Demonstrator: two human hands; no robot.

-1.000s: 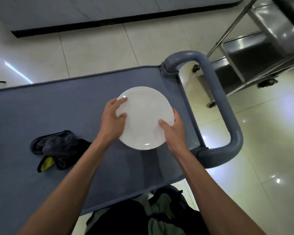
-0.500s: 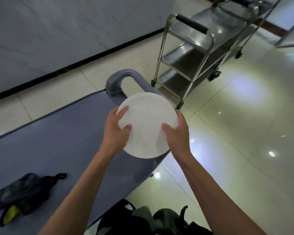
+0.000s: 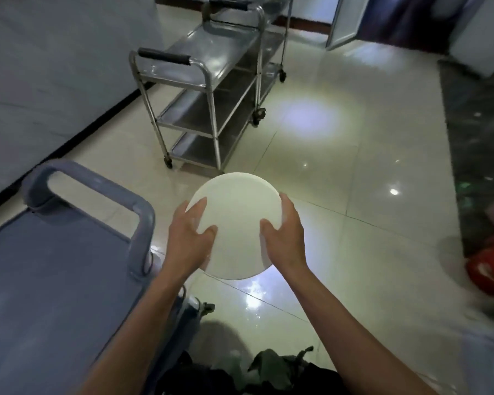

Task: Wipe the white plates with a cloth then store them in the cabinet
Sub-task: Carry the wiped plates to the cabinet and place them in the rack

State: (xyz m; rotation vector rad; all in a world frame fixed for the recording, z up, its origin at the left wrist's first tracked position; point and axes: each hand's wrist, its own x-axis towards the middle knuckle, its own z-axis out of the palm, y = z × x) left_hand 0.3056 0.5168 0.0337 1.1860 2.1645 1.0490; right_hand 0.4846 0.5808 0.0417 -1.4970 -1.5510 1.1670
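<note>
A round white plate (image 3: 236,220) is held in the air over the tiled floor, to the right of the blue cart. My left hand (image 3: 187,238) grips its left edge, thumb on top and fingers underneath. My right hand (image 3: 285,232) grips its right edge the same way. The cloth is out of view. No cabinet interior is visible.
The blue cart (image 3: 49,280) with its grey handle (image 3: 89,189) stands at the lower left. A steel three-shelf trolley (image 3: 211,89) stands ahead on the glossy floor. A pale open door (image 3: 342,21) shows at the top right. A red object (image 3: 491,269) lies at the right edge.
The plate has been lifted off the blue cart and carried to the right, over the floor. The view has swung right, so the cloth on the cart has left the frame.
</note>
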